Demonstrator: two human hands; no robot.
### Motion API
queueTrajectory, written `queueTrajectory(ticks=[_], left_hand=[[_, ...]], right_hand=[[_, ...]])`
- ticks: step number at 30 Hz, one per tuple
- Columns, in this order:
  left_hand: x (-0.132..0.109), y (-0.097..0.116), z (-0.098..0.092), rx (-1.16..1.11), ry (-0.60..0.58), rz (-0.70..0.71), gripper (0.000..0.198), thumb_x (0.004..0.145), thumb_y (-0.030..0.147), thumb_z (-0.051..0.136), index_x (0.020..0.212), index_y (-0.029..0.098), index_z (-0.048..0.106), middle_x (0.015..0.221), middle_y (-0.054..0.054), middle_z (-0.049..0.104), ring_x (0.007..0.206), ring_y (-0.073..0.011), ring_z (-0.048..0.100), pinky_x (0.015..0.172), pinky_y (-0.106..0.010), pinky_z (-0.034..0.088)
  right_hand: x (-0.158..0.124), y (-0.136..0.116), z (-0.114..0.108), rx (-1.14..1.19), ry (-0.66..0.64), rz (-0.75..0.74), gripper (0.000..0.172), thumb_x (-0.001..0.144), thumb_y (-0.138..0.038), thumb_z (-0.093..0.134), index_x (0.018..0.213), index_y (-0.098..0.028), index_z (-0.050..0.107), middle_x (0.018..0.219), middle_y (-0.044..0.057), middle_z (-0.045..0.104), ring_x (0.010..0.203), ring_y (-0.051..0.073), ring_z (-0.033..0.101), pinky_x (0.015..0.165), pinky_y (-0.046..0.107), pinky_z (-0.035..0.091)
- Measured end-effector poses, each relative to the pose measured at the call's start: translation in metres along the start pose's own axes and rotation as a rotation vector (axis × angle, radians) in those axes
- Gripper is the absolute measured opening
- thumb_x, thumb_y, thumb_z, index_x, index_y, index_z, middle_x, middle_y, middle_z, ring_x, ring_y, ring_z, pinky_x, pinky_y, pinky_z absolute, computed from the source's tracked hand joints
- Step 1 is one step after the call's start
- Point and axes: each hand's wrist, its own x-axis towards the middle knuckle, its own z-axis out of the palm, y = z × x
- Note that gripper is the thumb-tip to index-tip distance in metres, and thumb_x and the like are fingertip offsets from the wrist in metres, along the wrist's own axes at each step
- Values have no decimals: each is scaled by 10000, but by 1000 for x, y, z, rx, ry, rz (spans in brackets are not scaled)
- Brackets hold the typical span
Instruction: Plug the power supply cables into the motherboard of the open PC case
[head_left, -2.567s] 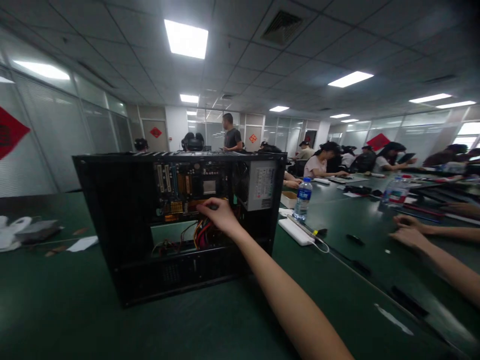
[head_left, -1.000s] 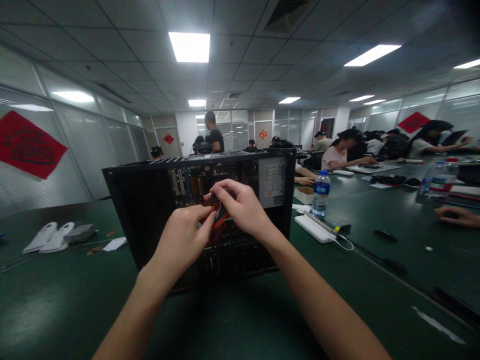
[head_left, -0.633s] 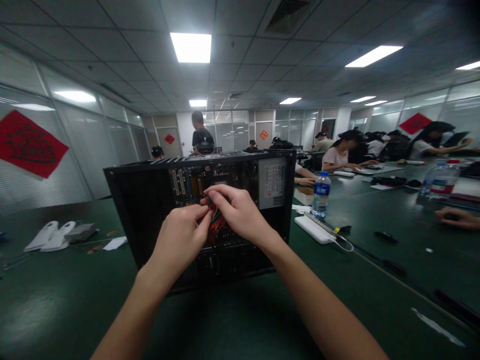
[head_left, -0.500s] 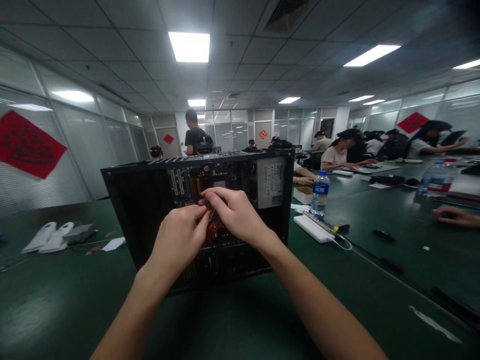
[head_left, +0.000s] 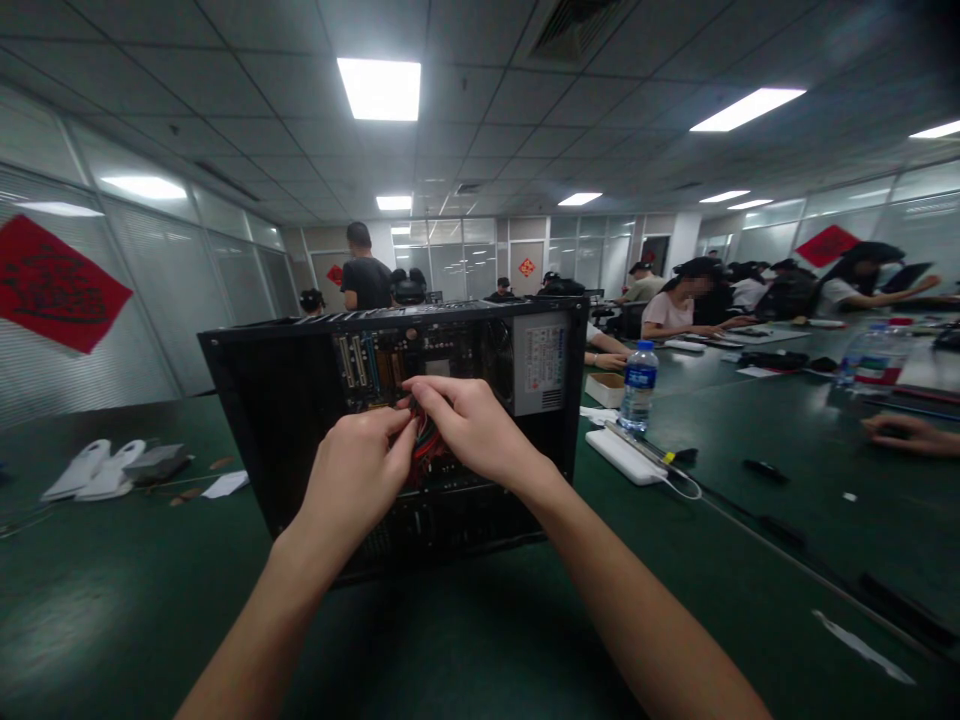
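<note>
In front of me a black computer case (head_left: 255, 400) stands with its side off, the motherboard (head_left: 450, 350) and silver power supply (head_left: 541, 362) showing. Both my hands reach inside it, fingertips close together over a bundle of red and black cables (head_left: 427, 455). My left hand (head_left: 364, 455) pinches at the cables from the left, thumb and forefinger together. From the right, my right hand (head_left: 476, 425) closes its fingers on the same bundle. The exact ends they grip are hidden behind the fingers. Slots in several colours (head_left: 364, 362) sit up and left of the hands.
Right of the case stand a water bottle (head_left: 639, 388), a white power strip (head_left: 626, 458) with a cable, and a small open box (head_left: 606, 390). White slipper-like items (head_left: 90, 470) and a grey block (head_left: 157, 462) lie left. Another person's hand (head_left: 911, 435) rests far right; several people sit behind.
My hands keep nearly the same hold on the cables, with only slight finger movement. In the background a standing person has moved to the left.
</note>
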Motion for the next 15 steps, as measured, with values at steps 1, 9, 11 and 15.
queueTrajectory(ticks=[1, 9, 11, 15], left_hand=[[0, 0, 0, 6, -2, 0, 283, 933, 307, 519, 900, 225, 787, 909, -85, 780, 820, -232, 716, 713, -284, 487], [0, 5, 1, 89, -17, 89, 299, 971, 258, 457, 944, 176, 743, 962, -91, 759, 836, -226, 706, 758, -308, 491], [0, 6, 2, 120, -31, 104, 299, 979, 245, 447, 920, 169, 730, 940, -87, 749, 830, -223, 699, 759, -313, 493], [-1, 7, 3, 178, -60, 140, 296, 987, 221, 434, 896, 164, 709, 931, -85, 734, 817, -218, 692, 753, -319, 509]], right_hand=[[0, 0, 0, 1, -6, 1, 300, 1000, -314, 473, 1008, -227, 759, 997, 26, 763, 954, 203, 703, 865, 328, 527], [3, 10, 3, 56, 29, 24, 295, 994, -322, 488, 1021, -212, 760, 1024, 36, 764, 984, 197, 700, 880, 322, 526], [4, 14, 3, 74, 50, 46, 293, 991, -311, 489, 1006, -188, 755, 999, 44, 766, 956, 187, 705, 860, 306, 526], [6, 18, 2, 101, 84, 67, 310, 989, -326, 493, 925, -160, 746, 865, 42, 758, 826, 165, 708, 766, 270, 521]])
